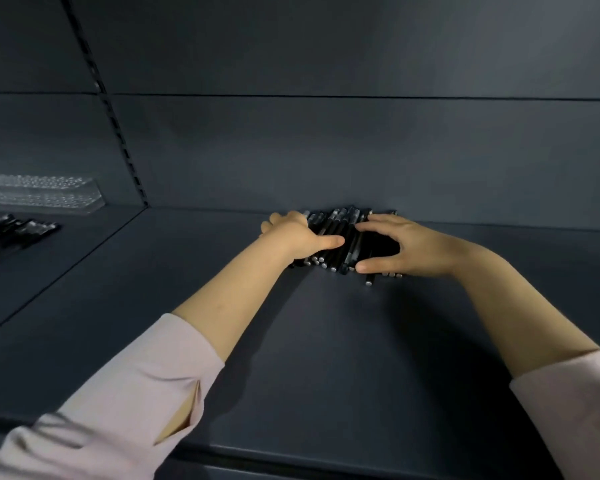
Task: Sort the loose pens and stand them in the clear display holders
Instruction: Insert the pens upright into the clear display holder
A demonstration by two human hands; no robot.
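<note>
- Pile of pens (340,233): slim black round barrels with grey ends, heaped side by side on matte dark shelf (291,341), hard against back wall (326,150).
- On pile's left part, left hand (298,233) lies with fingers curled over pens, thumb straight across them.
- On right part, right hand (413,247) arches fingers and thumb round pens.
- Far left: clear plastic holder (39,194), ridged with rows of holes; second bunch (11,230) of dark pens flat before it.
- Pale pink cloth sleeves (136,393).
</note>
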